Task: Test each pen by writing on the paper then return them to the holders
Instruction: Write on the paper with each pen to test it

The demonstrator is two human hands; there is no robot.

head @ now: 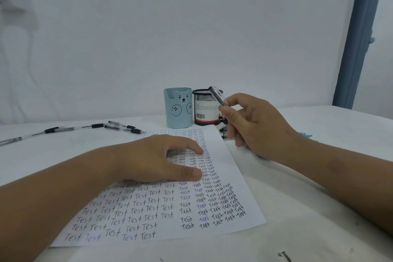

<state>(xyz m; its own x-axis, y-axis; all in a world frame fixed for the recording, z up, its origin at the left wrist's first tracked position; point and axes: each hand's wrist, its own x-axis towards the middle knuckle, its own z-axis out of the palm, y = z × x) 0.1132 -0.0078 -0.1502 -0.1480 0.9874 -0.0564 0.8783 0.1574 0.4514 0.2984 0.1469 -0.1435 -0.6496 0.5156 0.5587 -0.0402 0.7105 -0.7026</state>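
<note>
Pinching a pen point(216, 95), right hand point(253, 121) angles it up-left (tip hidden).

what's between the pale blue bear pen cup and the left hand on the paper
Head view: only the written-on white paper and bare tabletop between the pale blue bear cup and the left hand.

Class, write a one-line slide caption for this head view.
Left hand steadies the paper while right hand holds a pen near two holders.

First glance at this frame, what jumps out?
The paper in the middle, covered in rows of "Test", with the left hand pressing flat on it. Above its right edge, the right hand pinches a pen in front of the black mesh holder, beside the blue bear holder. More pens lie loose at far left.
</note>
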